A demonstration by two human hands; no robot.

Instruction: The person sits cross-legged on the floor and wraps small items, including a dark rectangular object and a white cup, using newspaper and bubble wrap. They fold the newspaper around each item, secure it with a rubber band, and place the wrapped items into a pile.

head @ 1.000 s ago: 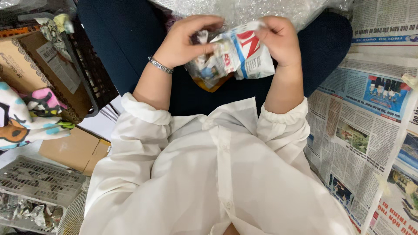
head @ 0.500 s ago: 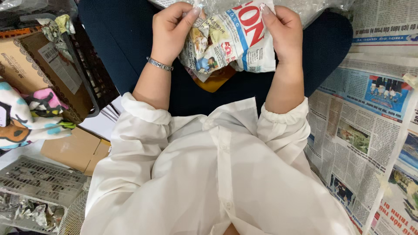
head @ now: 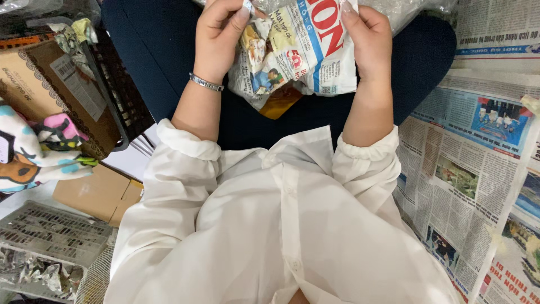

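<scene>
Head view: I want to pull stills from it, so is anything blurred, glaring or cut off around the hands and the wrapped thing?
Head view: light is even and soft, with no hard shadows; the newspaper bundle is sharp enough to show its print; the left hand and right hand are clipped at the top edge; the plastic film behind them shows mild glare; the amber thing inside is mostly hidden.

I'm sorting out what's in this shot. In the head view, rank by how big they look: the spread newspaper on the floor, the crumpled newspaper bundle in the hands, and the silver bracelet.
1. Spread newspaper on the floor, though cropped.
2. Crumpled newspaper bundle.
3. Silver bracelet, plainly smallest.
</scene>
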